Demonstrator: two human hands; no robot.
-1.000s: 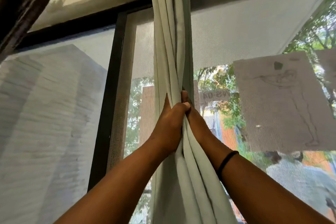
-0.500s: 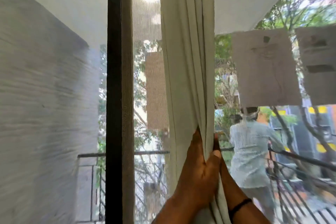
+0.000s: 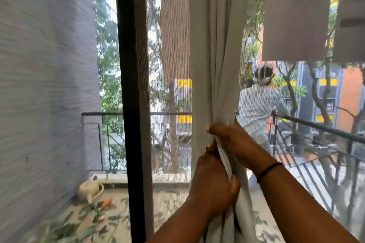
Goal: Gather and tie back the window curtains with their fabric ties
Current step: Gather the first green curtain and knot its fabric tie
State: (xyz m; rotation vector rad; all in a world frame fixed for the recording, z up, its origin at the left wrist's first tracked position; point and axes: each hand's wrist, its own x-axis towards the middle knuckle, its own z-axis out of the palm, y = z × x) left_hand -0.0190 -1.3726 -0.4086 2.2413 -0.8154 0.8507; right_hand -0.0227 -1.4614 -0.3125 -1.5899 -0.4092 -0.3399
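A pale grey-green curtain (image 3: 215, 49) hangs bunched into a narrow column in front of the mesh window. My right hand (image 3: 231, 136), with a black band on its wrist, grips the bundle from the right, fingers wrapped across its front. Just below, my left hand (image 3: 213, 181) grips the same bundle from the left, thumb pressed into the folds. Below the hands the cloth falls out of the frame. No fabric tie is visible.
A black window frame post (image 3: 128, 94) stands left of the curtain. Two paper sheets (image 3: 296, 14) hang on the mesh at upper right. Outside are a balcony railing (image 3: 320, 126), a person seen from behind (image 3: 258, 108), a white watering can (image 3: 89, 187) and a grey wall (image 3: 43, 85).
The view has dropped from the window top to the balcony. Both hands slid down the bunched curtain, and the right hand now sits above the left.
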